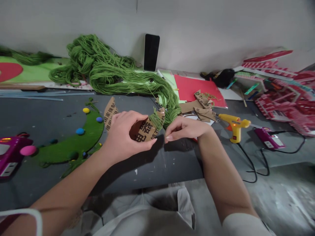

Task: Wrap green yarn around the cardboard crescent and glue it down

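Observation:
Above the dark table, my left hand (125,136) grips a curved piece of brown cardboard (144,131) printed with black characters, thumb below and fingers above. Its pointed left end sticks out behind the hand. Green yarn (156,120) is wound around the cardboard near its right end. Just right of that end, my right hand (183,128) is closed with thumb and fingers pinched together, seemingly on a yarn strand at the fingertips. A thick green yarn skein (147,83) runs from the back of the table down toward this hand.
Left lies a green yarn-covered crescent (90,134) with coloured pompoms, beside a purple power strip (14,152). On the right stand a yellow glue gun (235,126), its cord, and another purple strip (269,137). A phone (151,52) leans on the wall; cardboard scraps (204,109) lie near red paper (194,87).

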The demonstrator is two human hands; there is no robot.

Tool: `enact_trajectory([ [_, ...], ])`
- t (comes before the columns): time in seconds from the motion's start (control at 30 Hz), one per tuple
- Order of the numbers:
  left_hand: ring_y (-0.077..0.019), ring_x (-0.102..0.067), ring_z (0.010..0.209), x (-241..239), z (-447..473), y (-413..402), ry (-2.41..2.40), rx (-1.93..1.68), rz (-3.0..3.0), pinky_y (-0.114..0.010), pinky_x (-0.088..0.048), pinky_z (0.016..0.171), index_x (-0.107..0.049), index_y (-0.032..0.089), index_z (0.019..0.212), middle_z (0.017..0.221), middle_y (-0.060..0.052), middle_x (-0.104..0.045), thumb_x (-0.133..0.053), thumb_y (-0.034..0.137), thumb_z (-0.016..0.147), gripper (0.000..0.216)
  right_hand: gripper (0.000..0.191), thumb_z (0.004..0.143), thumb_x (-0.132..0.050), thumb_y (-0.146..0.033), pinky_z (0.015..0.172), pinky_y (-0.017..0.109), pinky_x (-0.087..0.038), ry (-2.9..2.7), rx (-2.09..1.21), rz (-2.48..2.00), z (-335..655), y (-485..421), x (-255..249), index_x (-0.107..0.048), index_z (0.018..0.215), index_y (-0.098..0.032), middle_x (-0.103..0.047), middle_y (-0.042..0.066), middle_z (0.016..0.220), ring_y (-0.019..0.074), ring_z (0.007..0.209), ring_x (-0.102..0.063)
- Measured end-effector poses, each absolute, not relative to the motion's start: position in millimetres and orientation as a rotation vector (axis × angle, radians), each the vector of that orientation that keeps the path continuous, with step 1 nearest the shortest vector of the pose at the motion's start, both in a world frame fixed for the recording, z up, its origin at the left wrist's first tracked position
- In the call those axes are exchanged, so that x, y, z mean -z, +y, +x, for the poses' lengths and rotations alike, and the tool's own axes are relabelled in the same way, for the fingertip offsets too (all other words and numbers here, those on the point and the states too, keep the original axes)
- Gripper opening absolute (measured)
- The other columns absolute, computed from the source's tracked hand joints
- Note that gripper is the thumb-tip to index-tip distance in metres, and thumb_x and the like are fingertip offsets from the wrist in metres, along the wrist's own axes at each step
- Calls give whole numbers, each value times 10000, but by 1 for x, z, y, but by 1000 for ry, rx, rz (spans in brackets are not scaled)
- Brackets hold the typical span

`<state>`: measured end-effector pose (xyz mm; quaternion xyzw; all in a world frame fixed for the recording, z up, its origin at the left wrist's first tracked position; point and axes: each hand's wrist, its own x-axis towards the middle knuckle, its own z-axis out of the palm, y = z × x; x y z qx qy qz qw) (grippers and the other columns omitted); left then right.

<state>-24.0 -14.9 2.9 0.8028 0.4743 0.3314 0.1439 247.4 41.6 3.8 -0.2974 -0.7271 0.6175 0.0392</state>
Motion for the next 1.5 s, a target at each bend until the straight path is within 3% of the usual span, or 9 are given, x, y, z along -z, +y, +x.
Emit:
enact_trajectory([
  [0.1, -249, -664, 1045, -3, -25, -16, 1106, -896, 2283, -425, -433, 994, -617, 246, 1127, 1136, -34, -722, -836, 428, 697, 516, 258, 854, -727, -330, 768, 234, -531, -2238, -1942, -841, 242, 42, 1, -796, 953, -103, -779, 64, 892, 142, 802, -674],
  [0.23, -244, -662, 1083, 0, -25, -16, 813, -697, 2273, -408, -423, 1033, -631, 263, 1149, 1149, -22, -732, -854, 411, 676, 543, 202, 839, -698, -263, 657, 202, -493, -2288, -1919, -807, 238, 41, -2, -766, 921, -92, -727, 25, 777, 112, 699, -611],
  [0.4, -249, -655, 1068, 4, -23, -13, 701, -450, 2335, -424, -386, 1030, -641, 258, 1129, 1118, -16, -743, -830, 444, 702, 503, 277, 898, -672, -359, 547, 180, -377, -2384, -1794, -830, 234, 39, -8, -722, 900, -87, -584, -30, 634, 66, 573, -449],
  [0.5, -245, -651, 1039, 4, -22, -11, 748, -375, 2425, -436, -360, 1026, -649, 245, 1125, 1066, -10, -740, -808, 456, 716, 487, 299, 911, -651, -386, 528, 189, -340, -2412, -1734, -880, 230, 37, -7, -690, 865, -93, -529, -43, 608, 64, 555, -406],
  [0.97, -297, -651, 944, 1, -22, -14, 1303, -272, 2615, -440, -365, 853, -632, 198, 913, 899, -52, -698, -695, 532, 742, 381, 224, 838, -676, -325, 562, 229, -321, -2142, -1202, -1251, 202, 21, 3, -710, 770, -114, -561, -12, 628, 92, 601, -437],
  [1.5, -355, -665, 964, -4, -19, -11, 1689, -347, 2456, -459, -377, 870, -603, 195, 939, 934, -88, -714, -689, 520, 738, 391, 210, 839, -666, -294, 502, 247, -229, -1936, -1164, -1371, 195, 19, -1, -613, 697, -148, -381, -77, 529, 65, 511, -312],
])
